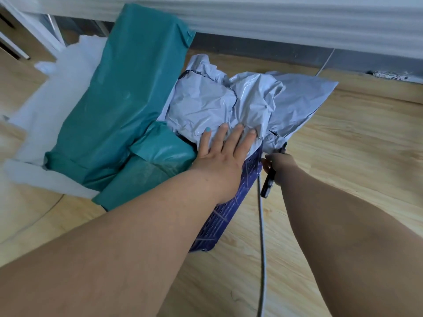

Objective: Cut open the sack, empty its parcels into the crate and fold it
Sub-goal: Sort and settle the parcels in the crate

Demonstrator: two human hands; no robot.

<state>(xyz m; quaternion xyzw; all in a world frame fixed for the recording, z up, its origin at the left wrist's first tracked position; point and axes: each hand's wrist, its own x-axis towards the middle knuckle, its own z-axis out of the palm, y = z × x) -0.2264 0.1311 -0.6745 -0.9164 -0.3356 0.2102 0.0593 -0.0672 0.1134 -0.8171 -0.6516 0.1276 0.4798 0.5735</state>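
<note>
Two bare hands worked over a purple slatted crate (231,202) on a pale wood floor (343,156), seen from above. The left hand (223,154) lay flat, fingers straight and spread, pressing down on a crumpled grey plastic sack (229,104) that was bunched over the crate's far end and spilled past its right rim. The right hand (278,164) curled around a small dark cutter (269,181), its tip up near a short dark slit (272,133) in the sack, just beside the left fingertips (251,132). Several teal parcels (158,154) sat in and against the crate's left side — one long teal one (128,92) leaned away toward a white wall. White wrapping (45,106) lay on the floor beyond, and a grey cable (262,225) ran along the crate's right side, directly beneath the cutter. As a judgement, the main danger was the blade's closeness to the pressing hand: a slip on the slick, wrinkled plastic could carry it into those fingers. A deep stroke might also slice whatever parcels sat under the film, since their shape and position were hidden. The cable below could be nicked on a downward pull — and the loose overhang might let contents slide onto the floor rather than into the crate.
</note>
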